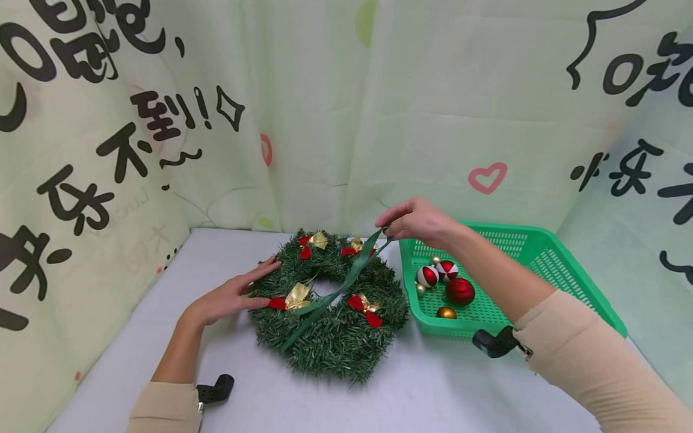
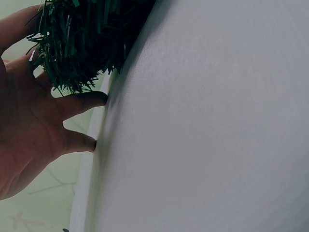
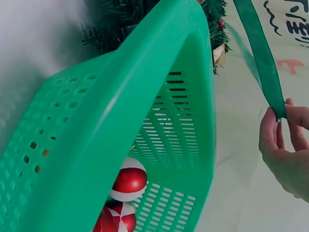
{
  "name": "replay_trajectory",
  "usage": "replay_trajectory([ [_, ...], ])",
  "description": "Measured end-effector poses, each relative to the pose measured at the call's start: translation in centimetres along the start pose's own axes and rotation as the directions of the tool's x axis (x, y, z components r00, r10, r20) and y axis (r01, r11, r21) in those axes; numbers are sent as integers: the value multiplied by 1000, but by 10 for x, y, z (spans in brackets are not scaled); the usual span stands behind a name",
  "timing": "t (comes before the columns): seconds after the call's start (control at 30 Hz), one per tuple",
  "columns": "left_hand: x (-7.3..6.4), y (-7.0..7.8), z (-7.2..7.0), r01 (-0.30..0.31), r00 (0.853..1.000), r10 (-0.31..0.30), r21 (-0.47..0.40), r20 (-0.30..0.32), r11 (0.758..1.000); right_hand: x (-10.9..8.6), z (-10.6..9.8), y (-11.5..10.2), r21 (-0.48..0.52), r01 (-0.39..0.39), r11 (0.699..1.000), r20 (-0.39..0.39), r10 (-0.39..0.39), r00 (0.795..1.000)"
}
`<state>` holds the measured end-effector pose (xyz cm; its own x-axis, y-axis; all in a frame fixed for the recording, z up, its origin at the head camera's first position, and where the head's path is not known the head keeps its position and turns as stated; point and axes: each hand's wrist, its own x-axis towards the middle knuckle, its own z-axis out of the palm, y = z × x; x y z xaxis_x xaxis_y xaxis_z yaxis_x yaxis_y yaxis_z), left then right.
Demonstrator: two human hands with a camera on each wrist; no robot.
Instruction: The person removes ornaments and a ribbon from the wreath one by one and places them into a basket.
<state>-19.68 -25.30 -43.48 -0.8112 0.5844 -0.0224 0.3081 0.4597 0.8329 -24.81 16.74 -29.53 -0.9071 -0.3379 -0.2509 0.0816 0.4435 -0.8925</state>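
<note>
A green tinsel wreath (image 1: pixel 335 355) lies on the white table, with several red and gold bows (image 1: pixel 365 308) fixed on it. My left hand (image 1: pixel 238 294) rests with spread fingers against the wreath's left side; the left wrist view shows its fingers (image 2: pixel 82 102) beside the tinsel near the table. Above the wreath's far right edge, my right hand (image 1: pixel 414 222) pinches a green ribbon (image 1: pixel 349 279) between thumb and fingertips. The ribbon slants down across the wreath's centre hole to its lower left. In the right wrist view, the pinched ribbon (image 3: pixel 263 58) hangs taut from the fingers.
Right of the wreath stands a green plastic basket (image 1: pixel 557 264) with slotted walls. Inside lie a shiny red ball (image 1: pixel 460 291), red and white balls (image 1: pixel 428 276) and small gold balls (image 1: pixel 446 313). A printed curtain (image 1: pixel 460 120) hangs behind the table (image 1: pixel 379 403).
</note>
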Motion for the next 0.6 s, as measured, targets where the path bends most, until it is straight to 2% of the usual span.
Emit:
replay_trajectory([
  [0.6,1,-3,1,13,1000,-13,-9,3,1000,-21,-29,7,68,35,997,-56,-31,998],
])
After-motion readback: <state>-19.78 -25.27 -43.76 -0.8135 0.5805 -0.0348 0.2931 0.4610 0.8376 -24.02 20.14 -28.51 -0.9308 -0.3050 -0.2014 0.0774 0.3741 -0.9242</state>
